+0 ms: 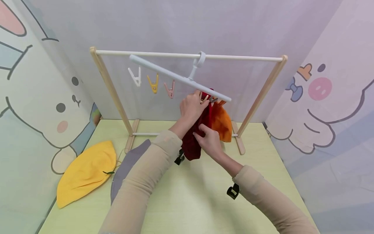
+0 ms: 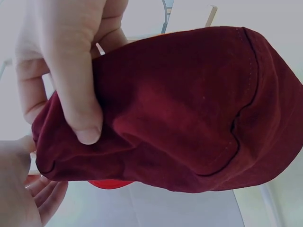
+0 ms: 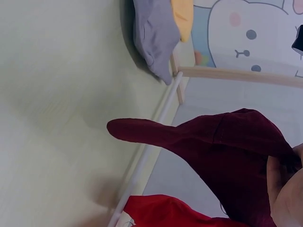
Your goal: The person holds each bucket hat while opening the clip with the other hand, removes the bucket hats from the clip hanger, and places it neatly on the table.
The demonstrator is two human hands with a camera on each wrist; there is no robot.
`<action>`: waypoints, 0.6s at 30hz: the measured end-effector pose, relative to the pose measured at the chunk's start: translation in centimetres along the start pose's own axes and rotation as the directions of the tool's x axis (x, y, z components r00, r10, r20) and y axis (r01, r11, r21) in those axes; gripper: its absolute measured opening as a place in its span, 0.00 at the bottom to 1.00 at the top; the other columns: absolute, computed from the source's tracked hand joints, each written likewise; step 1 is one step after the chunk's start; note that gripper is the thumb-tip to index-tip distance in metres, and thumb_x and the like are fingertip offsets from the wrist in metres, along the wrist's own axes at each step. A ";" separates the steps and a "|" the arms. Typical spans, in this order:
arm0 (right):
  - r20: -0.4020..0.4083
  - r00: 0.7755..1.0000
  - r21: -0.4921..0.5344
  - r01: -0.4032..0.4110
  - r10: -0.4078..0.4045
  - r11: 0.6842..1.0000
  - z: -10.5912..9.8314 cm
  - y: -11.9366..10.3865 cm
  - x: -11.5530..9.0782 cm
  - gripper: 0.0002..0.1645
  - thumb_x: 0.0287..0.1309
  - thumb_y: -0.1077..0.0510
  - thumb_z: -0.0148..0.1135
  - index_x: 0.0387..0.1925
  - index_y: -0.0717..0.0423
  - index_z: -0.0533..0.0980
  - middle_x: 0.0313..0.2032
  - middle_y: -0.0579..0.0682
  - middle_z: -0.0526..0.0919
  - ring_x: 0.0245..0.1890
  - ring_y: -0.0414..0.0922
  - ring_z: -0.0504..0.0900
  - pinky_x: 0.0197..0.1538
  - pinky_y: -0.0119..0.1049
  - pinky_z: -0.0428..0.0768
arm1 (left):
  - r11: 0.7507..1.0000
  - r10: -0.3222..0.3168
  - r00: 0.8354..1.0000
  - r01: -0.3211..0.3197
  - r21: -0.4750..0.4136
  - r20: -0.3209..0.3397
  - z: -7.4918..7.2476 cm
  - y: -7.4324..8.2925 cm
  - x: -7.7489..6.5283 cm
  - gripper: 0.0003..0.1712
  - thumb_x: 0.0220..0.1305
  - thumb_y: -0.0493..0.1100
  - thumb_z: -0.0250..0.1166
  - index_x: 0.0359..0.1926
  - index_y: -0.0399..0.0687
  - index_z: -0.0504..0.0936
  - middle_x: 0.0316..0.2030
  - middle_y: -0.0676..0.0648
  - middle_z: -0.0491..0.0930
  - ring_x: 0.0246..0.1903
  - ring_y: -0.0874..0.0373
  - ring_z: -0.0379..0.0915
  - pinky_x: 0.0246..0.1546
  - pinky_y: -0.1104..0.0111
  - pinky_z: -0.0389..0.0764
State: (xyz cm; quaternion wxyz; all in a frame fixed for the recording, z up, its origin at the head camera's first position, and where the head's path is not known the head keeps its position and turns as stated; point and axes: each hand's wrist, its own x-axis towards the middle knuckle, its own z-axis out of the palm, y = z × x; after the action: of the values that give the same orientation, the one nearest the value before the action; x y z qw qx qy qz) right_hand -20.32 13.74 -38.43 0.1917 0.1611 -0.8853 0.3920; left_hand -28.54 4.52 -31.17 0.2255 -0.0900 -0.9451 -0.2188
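In the head view, a dark red cloth hat (image 1: 191, 146) hangs below the right arm of a tilted white hanger (image 1: 163, 70). My right hand (image 1: 210, 141) pinches its side; in the left wrist view that thumb lies on the dark red cloth, fingers behind. Higher up, my left hand (image 1: 191, 107) grips a pale clothespin (image 1: 204, 97) at the hat's top, partly hidden by the fingers. Just right of it, an orange hat (image 1: 222, 123) hangs beneath a dark grey clip (image 1: 214, 100). Bright red cloth (image 3: 175, 210) shows low in the right wrist view.
The hanger hooks on a white rail (image 1: 155, 54) between wooden posts. White (image 1: 136, 77), yellow (image 1: 153, 84) and pink (image 1: 170, 90) clothespins dangle from its left arm. A yellow hat (image 1: 87, 172) and a grey-purple hat (image 1: 128, 167) lie on the table (image 1: 187, 201) at left.
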 end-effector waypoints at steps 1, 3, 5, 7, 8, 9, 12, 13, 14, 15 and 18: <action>0.003 1.000 0.002 -0.002 0.002 1.000 0.0 0.0 0.0 0.08 0.47 0.57 0.62 0.24 0.50 0.69 0.16 0.44 0.68 0.20 0.41 0.69 0.24 0.29 0.72 | 1.000 -0.001 1.000 0.001 0.001 -0.008 0.0 0.0 0.0 0.18 0.53 0.59 0.56 0.29 0.50 0.68 0.15 0.50 0.68 0.13 0.56 0.65 0.12 0.69 0.62; 0.008 1.000 0.012 -0.006 0.006 1.000 -0.1 0.0 -0.1 0.08 0.47 0.57 0.62 0.25 0.51 0.70 0.18 0.44 0.71 0.21 0.41 0.70 0.25 0.29 0.73 | 1.000 -0.002 1.000 0.002 -0.003 -0.029 0.0 0.0 0.0 0.19 0.54 0.59 0.56 0.25 0.50 0.67 0.13 0.50 0.65 0.12 0.56 0.63 0.11 0.69 0.60; 0.011 1.000 0.018 -0.011 0.011 1.000 -0.1 0.1 -0.2 0.08 0.47 0.57 0.62 0.26 0.51 0.70 0.19 0.44 0.72 0.22 0.40 0.70 0.26 0.29 0.74 | 1.000 -0.003 0.999 0.003 -0.007 -0.052 0.0 0.0 0.0 0.19 0.54 0.59 0.55 0.22 0.50 0.65 0.11 0.50 0.63 0.10 0.56 0.62 0.11 0.69 0.58; 0.010 1.000 0.023 -0.011 0.011 1.000 -0.1 0.1 -0.2 0.08 0.47 0.57 0.62 0.26 0.51 0.70 0.20 0.44 0.73 0.22 0.40 0.71 0.26 0.29 0.75 | 1.000 -0.006 0.998 0.005 -0.015 -0.067 0.0 -0.1 0.0 0.19 0.55 0.58 0.54 0.21 0.51 0.65 0.10 0.50 0.62 0.10 0.56 0.61 0.11 0.69 0.58; 0.008 1.000 0.024 -0.010 0.010 1.000 -0.1 0.1 -0.3 0.08 0.47 0.57 0.62 0.26 0.51 0.70 0.20 0.45 0.73 0.22 0.40 0.71 0.26 0.29 0.75 | 1.000 -0.007 0.997 0.006 -0.017 -0.070 0.0 -0.1 0.0 0.18 0.55 0.58 0.54 0.21 0.51 0.65 0.10 0.50 0.62 0.10 0.56 0.61 0.11 0.70 0.58; 0.006 1.000 0.024 -0.011 0.011 1.000 -0.1 0.1 -0.3 0.08 0.47 0.57 0.62 0.26 0.51 0.70 0.20 0.45 0.73 0.22 0.40 0.71 0.26 0.29 0.74 | 1.000 -0.009 0.997 0.007 -0.022 -0.073 0.1 -0.1 0.0 0.18 0.55 0.58 0.54 0.21 0.51 0.65 0.10 0.51 0.62 0.10 0.56 0.61 0.11 0.70 0.58; 0.002 1.000 0.028 -0.011 0.011 1.000 -0.2 0.2 -0.3 0.08 0.47 0.57 0.62 0.26 0.51 0.70 0.20 0.44 0.73 0.21 0.40 0.70 0.26 0.29 0.74 | 1.000 -0.003 0.997 0.002 -0.023 -0.071 0.0 -0.2 0.1 0.18 0.56 0.57 0.52 0.21 0.51 0.66 0.10 0.50 0.63 0.10 0.56 0.61 0.11 0.70 0.58; 0.001 1.000 0.028 -0.012 0.012 1.000 -0.2 0.2 -0.3 0.08 0.47 0.57 0.62 0.26 0.51 0.70 0.20 0.44 0.73 0.21 0.40 0.70 0.25 0.29 0.74 | 1.000 0.001 0.998 -0.003 -0.019 -0.070 0.0 -0.2 0.1 0.18 0.56 0.57 0.52 0.21 0.51 0.66 0.10 0.50 0.63 0.10 0.56 0.61 0.11 0.70 0.59; 0.000 1.000 0.031 -0.015 0.015 0.999 -0.2 0.2 -0.4 0.08 0.47 0.57 0.62 0.26 0.51 0.70 0.20 0.44 0.73 0.21 0.40 0.70 0.25 0.29 0.74 | 1.000 0.005 0.998 -0.006 -0.016 -0.064 0.0 -0.1 0.1 0.18 0.57 0.57 0.51 0.21 0.51 0.66 0.10 0.50 0.63 0.10 0.56 0.61 0.11 0.70 0.58; 0.001 1.000 0.035 -0.018 0.018 0.999 -0.2 0.1 -0.4 0.08 0.47 0.57 0.62 0.26 0.51 0.70 0.20 0.44 0.73 0.22 0.40 0.70 0.25 0.29 0.74 | 1.000 0.009 0.998 -0.010 -0.012 -0.059 0.0 -0.1 0.1 0.18 0.57 0.57 0.51 0.21 0.51 0.65 0.11 0.50 0.63 0.10 0.56 0.61 0.11 0.70 0.58; 0.006 1.000 0.052 -0.026 0.026 0.998 -0.2 0.0 -0.4 0.08 0.48 0.57 0.62 0.26 0.51 0.70 0.21 0.45 0.73 0.22 0.41 0.70 0.26 0.30 0.74 | 1.000 0.014 0.999 -0.014 0.001 -0.042 -0.3 -0.2 0.0 0.18 0.58 0.57 0.50 0.22 0.51 0.65 0.11 0.50 0.62 0.10 0.55 0.60 0.11 0.70 0.58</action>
State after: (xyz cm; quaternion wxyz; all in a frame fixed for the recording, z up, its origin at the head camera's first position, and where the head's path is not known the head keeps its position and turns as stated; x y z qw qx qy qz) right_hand -19.93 13.96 -38.49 0.1801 0.1555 -0.8772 0.4170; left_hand -28.51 4.27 -31.01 0.2471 -0.0921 -0.9394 -0.2189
